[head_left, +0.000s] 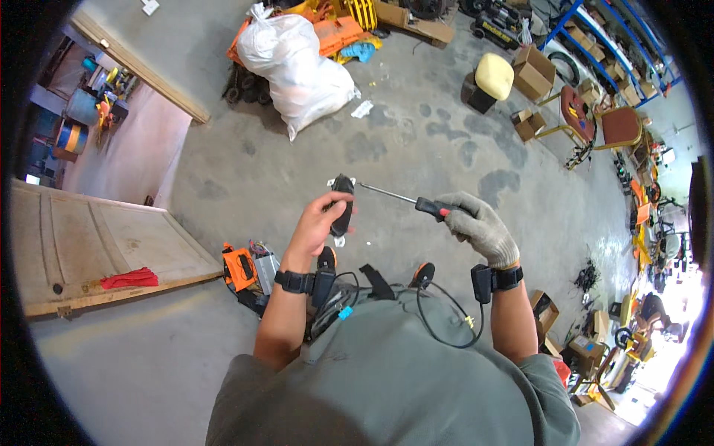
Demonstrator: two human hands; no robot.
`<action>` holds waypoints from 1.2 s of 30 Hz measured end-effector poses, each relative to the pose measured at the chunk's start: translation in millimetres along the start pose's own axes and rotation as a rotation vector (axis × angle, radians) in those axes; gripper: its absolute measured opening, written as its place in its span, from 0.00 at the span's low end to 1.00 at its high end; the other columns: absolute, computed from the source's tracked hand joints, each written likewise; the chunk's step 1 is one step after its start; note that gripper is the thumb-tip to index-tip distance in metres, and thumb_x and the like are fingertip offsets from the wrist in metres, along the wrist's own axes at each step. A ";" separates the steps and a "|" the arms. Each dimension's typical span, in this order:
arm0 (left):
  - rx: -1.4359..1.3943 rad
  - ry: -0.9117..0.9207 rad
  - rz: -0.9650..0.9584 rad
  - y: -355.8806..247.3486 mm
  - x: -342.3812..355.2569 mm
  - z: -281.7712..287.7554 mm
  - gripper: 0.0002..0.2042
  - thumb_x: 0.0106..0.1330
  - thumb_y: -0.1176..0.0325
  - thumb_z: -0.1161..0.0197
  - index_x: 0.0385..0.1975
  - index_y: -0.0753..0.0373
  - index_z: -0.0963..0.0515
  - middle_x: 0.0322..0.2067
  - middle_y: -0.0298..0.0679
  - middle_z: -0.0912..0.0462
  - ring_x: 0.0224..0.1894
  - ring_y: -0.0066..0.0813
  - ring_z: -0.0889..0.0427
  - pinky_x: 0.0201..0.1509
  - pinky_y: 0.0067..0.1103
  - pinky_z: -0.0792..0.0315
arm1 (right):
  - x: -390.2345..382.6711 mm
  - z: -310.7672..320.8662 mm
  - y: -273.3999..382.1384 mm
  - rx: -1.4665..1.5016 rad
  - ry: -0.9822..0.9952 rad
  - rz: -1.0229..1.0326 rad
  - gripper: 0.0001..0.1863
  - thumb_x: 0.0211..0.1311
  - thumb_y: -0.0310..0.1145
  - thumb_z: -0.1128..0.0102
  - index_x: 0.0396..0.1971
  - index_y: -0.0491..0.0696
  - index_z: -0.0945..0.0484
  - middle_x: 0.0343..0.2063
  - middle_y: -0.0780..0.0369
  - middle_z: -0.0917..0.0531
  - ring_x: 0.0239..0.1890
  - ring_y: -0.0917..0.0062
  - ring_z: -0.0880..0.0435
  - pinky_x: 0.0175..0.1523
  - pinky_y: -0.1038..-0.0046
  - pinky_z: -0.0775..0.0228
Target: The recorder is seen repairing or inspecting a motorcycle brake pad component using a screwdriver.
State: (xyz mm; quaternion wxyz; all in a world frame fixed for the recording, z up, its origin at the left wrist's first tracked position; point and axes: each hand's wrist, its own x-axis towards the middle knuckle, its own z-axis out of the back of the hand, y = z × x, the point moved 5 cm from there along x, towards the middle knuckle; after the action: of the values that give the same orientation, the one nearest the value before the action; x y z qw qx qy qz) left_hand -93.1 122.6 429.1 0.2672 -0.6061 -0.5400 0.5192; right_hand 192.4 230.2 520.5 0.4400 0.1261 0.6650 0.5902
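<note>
Bare-skinned, my left hand (322, 221) grips an elongated black object (342, 210) held upright, with small white pieces at its top and bottom. My right hand (476, 227), in a grey knit glove, is closed on a screwdriver (431, 207) with a black and red handle. Its long metal shaft points left, its tip beside the top of the black object; whether they touch I cannot tell. Black wrist straps with cables are on both forearms. An orange bag (238, 266) and a silver box (265, 272) sit on the floor below my left hand.
White sacks (305, 89) lie ahead on the concrete floor (394, 149). A yellow-cushioned stool (491, 74), cardboard boxes (533, 70), chairs (621, 128) and blue shelving (565, 26) line the right. A doorway and wooden door (111, 245) with a red cloth (130, 278) are at left.
</note>
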 end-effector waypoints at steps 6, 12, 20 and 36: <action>0.034 0.028 -0.116 -31.2 4.7 -14.8 0.11 0.73 0.66 0.38 0.48 0.65 0.21 0.44 0.40 0.19 0.47 0.30 0.17 0.41 0.30 0.14 | -17.0 8.7 7.9 -0.033 -0.035 0.107 0.22 0.61 0.39 0.37 0.53 0.45 0.19 0.31 0.68 0.20 0.30 0.85 0.26 0.34 0.79 0.32; 0.076 0.063 -0.134 -37.4 -3.2 -28.0 0.10 0.71 0.67 0.36 0.47 0.64 0.21 0.43 0.38 0.19 0.46 0.28 0.16 0.40 0.29 0.14 | -30.3 4.2 8.2 -0.063 -0.066 0.144 0.23 0.61 0.41 0.36 0.52 0.44 0.18 0.31 0.68 0.20 0.30 0.84 0.26 0.34 0.79 0.31; 0.092 0.101 -0.124 -37.1 -4.3 -39.8 0.09 0.70 0.69 0.34 0.46 0.64 0.21 0.42 0.37 0.18 0.46 0.28 0.16 0.40 0.28 0.14 | -45.1 2.7 5.2 -0.071 -0.098 0.146 0.22 0.60 0.40 0.36 0.52 0.44 0.18 0.31 0.67 0.20 0.30 0.84 0.26 0.35 0.79 0.31; 0.082 0.100 -0.105 -32.9 -0.7 -47.7 0.07 0.70 0.73 0.36 0.44 0.66 0.22 0.42 0.40 0.19 0.47 0.33 0.15 0.40 0.29 0.13 | -54.0 3.3 -8.7 -0.038 -0.125 0.113 0.24 0.59 0.42 0.35 0.51 0.43 0.18 0.29 0.67 0.21 0.30 0.83 0.25 0.34 0.78 0.31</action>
State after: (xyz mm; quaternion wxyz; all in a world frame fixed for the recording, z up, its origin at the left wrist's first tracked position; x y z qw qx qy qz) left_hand -61.7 142.3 473.7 0.3455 -0.5906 -0.5354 0.4952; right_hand 229.2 193.0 536.6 0.4491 0.1914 0.6167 0.6176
